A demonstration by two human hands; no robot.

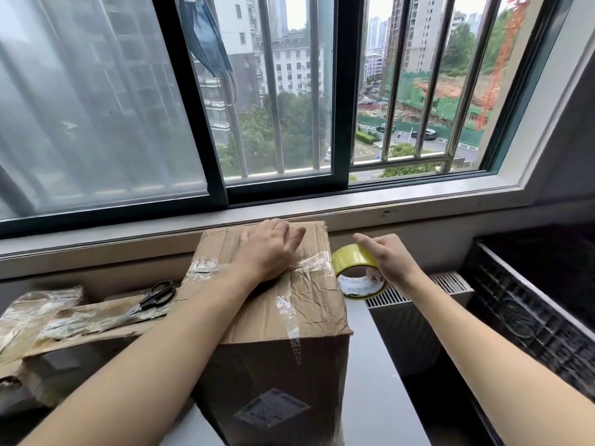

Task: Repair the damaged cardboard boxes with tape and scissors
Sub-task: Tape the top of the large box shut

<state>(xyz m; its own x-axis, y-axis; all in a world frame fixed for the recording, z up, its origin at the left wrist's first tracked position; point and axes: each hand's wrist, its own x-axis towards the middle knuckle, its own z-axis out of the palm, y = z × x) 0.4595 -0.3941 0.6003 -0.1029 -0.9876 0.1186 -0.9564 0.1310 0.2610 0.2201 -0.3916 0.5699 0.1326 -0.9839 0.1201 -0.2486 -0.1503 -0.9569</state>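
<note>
Creased brown cardboard box (277, 304) stands on the grey bench (380, 365), nearest the viewer. Leftmost, black-handled scissors (151, 299) lie on a flattened, torn box (80, 326). Left hand (269, 249), fingers flat, presses glossy clear tape onto the lid. Right hand (388, 259) grips the round yellow tape roll (357, 272) just beside the box. Likely next: cutting the strip, which calls for the scissors.

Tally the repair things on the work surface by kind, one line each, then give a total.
Cardboard boxes: 2, the upright box under the left hand and the flattened box beside it.
Tape rolls: 1, the yellow tape roll held by the right hand.
Scissors: 1, the black-handled scissors lying on the flattened box.
Total: 4
</note>
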